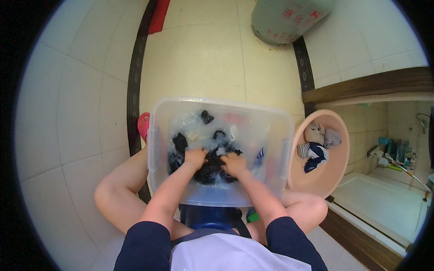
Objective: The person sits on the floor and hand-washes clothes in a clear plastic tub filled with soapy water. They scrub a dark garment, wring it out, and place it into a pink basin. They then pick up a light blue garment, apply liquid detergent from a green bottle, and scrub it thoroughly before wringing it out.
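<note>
A large clear plastic tub (pixel 156 135) sits in front of me, holding cloudy, sudsy water with laundry in it. In its near half, my left hand (pixel 195 159) is closed on a bunched black garment (pixel 210 168), its fingertips partly hidden in the cloth. A short way to the right, my right hand (pixel 233 163) grips the same dark bundle with bent fingers. More black cloth (pixel 180 142) lies at the left of the tub, and a small black piece (pixel 207 117) floats near the far side. A blue-and-white striped piece (pixel 260 156) shows to the right.
Against the tub's right side stands a peach basin (pixel 341 153) with several small garments (pixel 316 151). A grey-green gas cylinder (pixel 282 20) stands at the far right. Tiled wall (pixel 77 99) rises on the left. Beyond a wooden-framed opening at right lie bottles (pixel 398 147) and a long-handled tool (pixel 413 176).
</note>
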`<state>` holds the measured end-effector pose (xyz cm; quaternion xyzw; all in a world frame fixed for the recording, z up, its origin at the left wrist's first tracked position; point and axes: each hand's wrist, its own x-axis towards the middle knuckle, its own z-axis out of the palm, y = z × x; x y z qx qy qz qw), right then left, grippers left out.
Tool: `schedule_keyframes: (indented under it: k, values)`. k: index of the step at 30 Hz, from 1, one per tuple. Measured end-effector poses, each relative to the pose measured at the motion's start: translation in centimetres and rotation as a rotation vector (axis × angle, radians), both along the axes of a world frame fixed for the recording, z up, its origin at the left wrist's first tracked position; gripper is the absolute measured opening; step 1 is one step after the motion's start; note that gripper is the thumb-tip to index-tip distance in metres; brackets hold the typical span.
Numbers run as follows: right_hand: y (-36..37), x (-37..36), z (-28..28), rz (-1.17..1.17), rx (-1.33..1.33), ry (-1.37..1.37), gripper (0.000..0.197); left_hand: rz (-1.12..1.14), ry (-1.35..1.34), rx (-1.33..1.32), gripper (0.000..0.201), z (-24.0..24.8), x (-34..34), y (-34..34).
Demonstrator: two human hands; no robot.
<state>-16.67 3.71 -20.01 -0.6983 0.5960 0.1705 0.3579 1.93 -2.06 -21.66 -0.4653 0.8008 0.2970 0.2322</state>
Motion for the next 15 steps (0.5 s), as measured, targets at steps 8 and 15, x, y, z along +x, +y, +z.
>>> schedule_keyframes:
  k: [8, 15]
  values:
    - [-1.0, 3.4, 3.7, -0.724, -0.375, -0.122, 0.029, 1.868, 1.090, 1.069, 0.035, 0.5, -1.5, -0.1]
    - [2.3, 9.2, 10.0, -0.672, -0.959, -0.628, 0.021, 1.163, 1.713, 1.756, 0.022, 4.5, -2.6, 2.8]
